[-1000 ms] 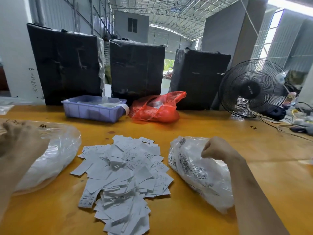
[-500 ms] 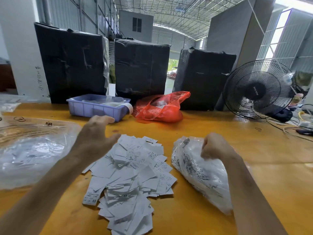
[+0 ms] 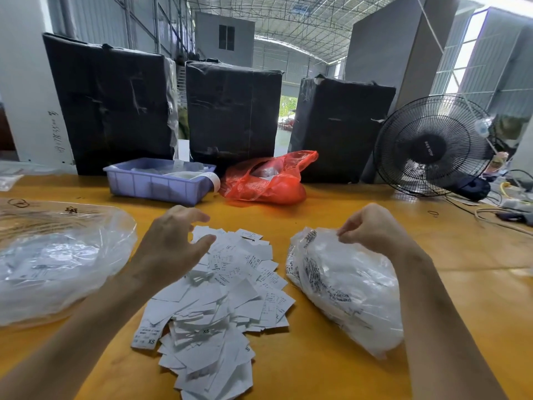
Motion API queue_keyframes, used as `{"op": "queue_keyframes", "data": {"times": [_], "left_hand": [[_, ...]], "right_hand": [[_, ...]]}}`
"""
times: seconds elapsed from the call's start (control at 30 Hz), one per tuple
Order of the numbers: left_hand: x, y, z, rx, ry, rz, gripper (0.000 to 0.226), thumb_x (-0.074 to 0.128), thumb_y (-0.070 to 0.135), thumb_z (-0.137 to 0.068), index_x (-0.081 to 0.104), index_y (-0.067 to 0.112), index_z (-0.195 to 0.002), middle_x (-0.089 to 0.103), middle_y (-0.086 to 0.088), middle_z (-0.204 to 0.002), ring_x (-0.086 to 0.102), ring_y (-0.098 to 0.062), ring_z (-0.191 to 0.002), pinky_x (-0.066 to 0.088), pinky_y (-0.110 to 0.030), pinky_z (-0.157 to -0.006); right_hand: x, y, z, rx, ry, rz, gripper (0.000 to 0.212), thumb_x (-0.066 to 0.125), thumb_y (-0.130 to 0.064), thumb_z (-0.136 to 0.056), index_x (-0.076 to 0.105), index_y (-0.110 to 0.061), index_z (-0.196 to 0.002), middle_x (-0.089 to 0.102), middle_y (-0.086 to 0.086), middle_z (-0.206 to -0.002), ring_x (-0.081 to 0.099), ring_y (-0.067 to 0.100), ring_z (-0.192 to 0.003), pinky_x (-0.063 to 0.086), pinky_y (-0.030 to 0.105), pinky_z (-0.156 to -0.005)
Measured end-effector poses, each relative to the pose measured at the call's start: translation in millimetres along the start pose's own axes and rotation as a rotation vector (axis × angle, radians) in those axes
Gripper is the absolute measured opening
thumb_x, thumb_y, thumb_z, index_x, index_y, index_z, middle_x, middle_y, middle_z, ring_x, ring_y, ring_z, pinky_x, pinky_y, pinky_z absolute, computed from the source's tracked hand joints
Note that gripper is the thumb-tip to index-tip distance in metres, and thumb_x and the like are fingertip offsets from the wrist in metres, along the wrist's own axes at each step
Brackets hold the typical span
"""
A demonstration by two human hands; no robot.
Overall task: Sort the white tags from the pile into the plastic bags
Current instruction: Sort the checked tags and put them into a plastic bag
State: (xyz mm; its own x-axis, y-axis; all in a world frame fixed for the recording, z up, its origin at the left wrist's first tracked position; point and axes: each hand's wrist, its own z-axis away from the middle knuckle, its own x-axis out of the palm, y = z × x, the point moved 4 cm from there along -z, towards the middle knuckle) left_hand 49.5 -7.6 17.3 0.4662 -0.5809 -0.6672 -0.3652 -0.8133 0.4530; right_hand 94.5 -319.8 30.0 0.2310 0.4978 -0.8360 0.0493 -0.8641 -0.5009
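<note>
One pile of tags (image 3: 219, 301) lies mid-desk (image 3: 476, 284) between two bags. My left grip (image 3: 173, 243), fingers apart, has come forward over the pile; my right grip (image 3: 372, 226) still pinches the right bag (image 3: 343, 287).

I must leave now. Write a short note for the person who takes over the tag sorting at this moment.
Left hand: open, over the upper left part of the tag pile, holding nothing.
Right hand: pinching the top of the right bag.
Things: the pile lies on the table between the two clear bags; the left bag lies flat, untouched.
Done: both bags already hold tags.
Left: most of the pile is still loose. Pick tags and put them into the bags. Some tags read XS or S; which size goes in which bag I cannot tell.
</note>
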Motion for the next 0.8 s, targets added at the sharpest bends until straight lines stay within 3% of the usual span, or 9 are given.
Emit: {"op": "queue_keyframes", "data": {"times": [0.07, 0.13, 0.23, 0.3, 0.37, 0.47, 0.57, 0.7, 0.8], "left_hand": [[1, 4, 1, -0.003, -0.011, 0.024, 0.032, 0.07, 0.022, -0.083, 0.064, 0.012, -0.112, 0.063, -0.003, -0.109, 0.059, -0.016, -0.092, 0.047, -0.028, -0.077], [3, 9, 3, -0.012, -0.026, 0.071, 0.03, 0.07, 0.025, -0.083, 0.065, 0.014, -0.111, 0.066, 0.0, -0.107, 0.061, -0.013, -0.091, 0.048, -0.025, -0.077], [9, 16, 6, -0.095, -0.155, 0.341, 0.037, 0.07, 0.045, -0.075, 0.066, 0.021, -0.103, 0.069, 0.009, -0.096, 0.065, -0.003, -0.087, 0.05, -0.011, -0.069], [15, 25, 10, -0.221, -0.345, 0.681, 0.065, 0.071, 0.067, -0.056, 0.065, 0.022, -0.102, 0.073, 0.004, -0.094, 0.068, -0.007, -0.089, 0.054, -0.014, -0.071], [20, 30, 15, -0.315, -0.487, 0.887, 0.088, 0.072, 0.077, -0.041, 0.066, 0.018, -0.105, 0.074, 0.001, -0.099, 0.069, -0.013, -0.092, 0.056, -0.019, -0.073], [22, 30, 16, -0.382, -0.513, 1.009, 0.067, 0.067, 0.063, -0.059, 0.07, 0.014, -0.104, 0.073, -0.002, -0.1, 0.07, -0.015, -0.089, 0.054, -0.02, -0.069], [23, 23, 15, -0.427, -0.441, 0.967, 0.04, 0.071, 0.037, -0.066, 0.073, 0.012, -0.098, 0.073, -0.003, -0.087, 0.067, -0.01, -0.071, 0.051, -0.018, -0.063], [28, 13, 18, -0.512, -0.376, 0.961, 0.028, 0.076, 0.019, -0.061, 0.073, 0.004, -0.084, 0.066, -0.001, -0.062, 0.057, -0.006, -0.053, 0.048, -0.015, -0.052], [29, -1, 15, -0.592, -0.252, 0.962, 0.012, 0.075, 0.011, -0.072, 0.071, 0.004, -0.081, 0.065, 0.001, -0.059, 0.057, -0.006, -0.051, 0.048, -0.015, -0.052]], "right_hand": [[-8, -9, 2, -0.076, 0.125, 0.034, 0.012, 0.078, -0.008, -0.073, 0.071, -0.012, -0.065, 0.069, 0.003, -0.071, 0.065, 0.018, -0.074, 0.055, 0.034, -0.071], [-11, -22, 6, -0.142, 0.158, -0.227, 0.011, 0.079, -0.008, -0.072, 0.07, -0.007, -0.066, 0.07, 0.007, -0.068, 0.066, 0.018, -0.068, 0.055, 0.031, -0.066], [1, -56, 18, -0.155, -0.146, -0.747, 0.015, 0.08, -0.017, -0.066, 0.071, -0.006, -0.072, 0.072, 0.008, -0.068, 0.068, 0.015, -0.062, 0.056, 0.023, -0.06], [18, -79, 24, -0.153, -0.335, -0.821, 0.02, 0.077, -0.024, -0.062, 0.07, -0.007, -0.071, 0.071, 0.007, -0.067, 0.068, 0.014, -0.06, 0.054, 0.021, -0.055], [36, -98, 30, -0.182, -0.418, -0.815, 0.021, 0.078, -0.025, -0.063, 0.069, -0.006, -0.071, 0.069, 0.004, -0.063, 0.065, 0.013, -0.056, 0.051, 0.02, -0.053], [55, -112, 35, -0.198, -0.44, -0.817, 0.024, 0.079, -0.031, -0.059, 0.066, -0.012, -0.06, 0.066, 0.003, -0.057, 0.062, 0.013, -0.053, 0.049, 0.022, -0.055], [69, -114, 36, -0.171, -0.452, -0.822, 0.026, 0.08, -0.024, -0.067, 0.061, -0.016, -0.051, 0.062, 0.002, -0.052, 0.059, 0.013, -0.05, 0.049, 0.021, -0.052], [78, -115, 38, -0.153, -0.482, -0.827, 0.038, 0.076, -0.042, -0.063, 0.063, -0.006, -0.066, 0.064, 0.004, -0.057, 0.063, 0.013, -0.055, 0.051, 0.022, -0.058], [80, -112, 38, -0.107, -0.559, -0.778, 0.032, 0.077, -0.041, -0.059, 0.071, -0.013, -0.073, 0.071, 0.002, -0.068, 0.068, 0.009, -0.065, 0.052, 0.021, -0.065]]}}
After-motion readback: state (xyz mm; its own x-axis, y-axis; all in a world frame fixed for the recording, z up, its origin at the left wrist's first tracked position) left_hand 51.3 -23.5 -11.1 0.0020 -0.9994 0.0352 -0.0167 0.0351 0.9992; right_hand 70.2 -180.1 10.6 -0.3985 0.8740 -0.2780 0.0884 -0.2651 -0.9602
